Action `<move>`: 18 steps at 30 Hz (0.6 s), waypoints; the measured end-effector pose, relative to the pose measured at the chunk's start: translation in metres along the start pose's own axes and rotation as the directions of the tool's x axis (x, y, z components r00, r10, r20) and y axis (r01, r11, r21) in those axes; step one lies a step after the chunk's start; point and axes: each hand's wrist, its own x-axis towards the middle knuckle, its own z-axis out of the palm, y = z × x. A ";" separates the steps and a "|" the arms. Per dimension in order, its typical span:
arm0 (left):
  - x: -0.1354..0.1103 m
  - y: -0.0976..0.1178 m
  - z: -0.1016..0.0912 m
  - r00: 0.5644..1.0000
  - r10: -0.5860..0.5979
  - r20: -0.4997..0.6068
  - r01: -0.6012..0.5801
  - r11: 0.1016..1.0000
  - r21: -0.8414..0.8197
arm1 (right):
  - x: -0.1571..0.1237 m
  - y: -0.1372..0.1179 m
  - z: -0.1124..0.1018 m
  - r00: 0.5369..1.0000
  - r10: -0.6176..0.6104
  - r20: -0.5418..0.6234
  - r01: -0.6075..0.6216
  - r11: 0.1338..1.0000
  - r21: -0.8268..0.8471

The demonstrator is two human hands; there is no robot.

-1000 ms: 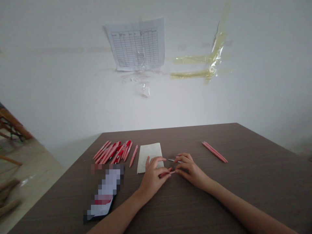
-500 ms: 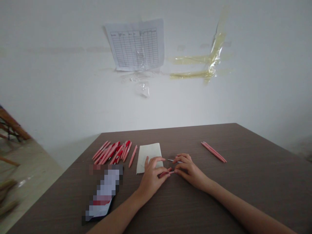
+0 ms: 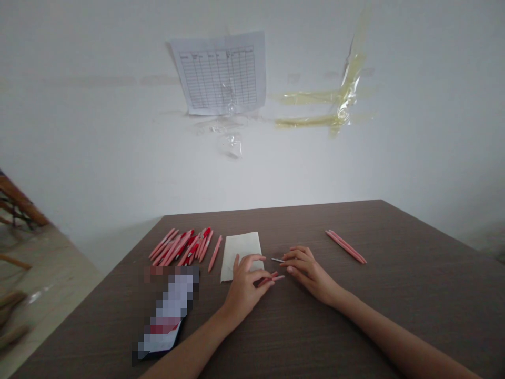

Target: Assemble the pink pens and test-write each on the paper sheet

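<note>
My left hand [image 3: 245, 284] rests on the brown table [image 3: 355, 316] and pinches a short pink pen part [image 3: 271, 278] between thumb and fingers. Just right of it lies my right hand [image 3: 305, 269], its fingers curled over a thin white-and-dark refill [image 3: 278, 260] whose tip pokes out to the left. A small gap separates the right fingertips from the pink part's end. A pale folded paper [image 3: 241, 247] lies just behind my left hand.
A pile of several pink and red pens [image 3: 183, 245] lies at the back left. Two pink pens [image 3: 346, 246] lie at the back right. A blurred-out dark packet [image 3: 168, 310] sits near the left edge. A printed sheet [image 3: 221, 71] is taped to the wall.
My right hand has let go of the pink part's end and drawn slightly back toward the refill. My left hand still holds the pink part in the same place.
</note>
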 end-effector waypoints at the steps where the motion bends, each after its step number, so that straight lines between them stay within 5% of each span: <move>1: 0.000 0.000 0.000 1.000 -0.002 -0.003 0.002 1.000 -0.002 | 0.000 0.002 -0.002 1.000 0.000 -0.013 0.000 1.000 -0.011; 9: 0.001 -0.001 0.000 0.999 -0.021 -0.037 0.021 1.000 0.003 | -0.001 0.032 -0.017 0.995 0.017 -0.094 -0.039 0.972 -0.232; 18: 0.003 0.001 -0.003 0.993 -0.111 -0.035 0.111 0.994 -0.012 | -0.009 0.060 -0.019 0.982 0.175 -0.068 -0.187 0.877 -0.443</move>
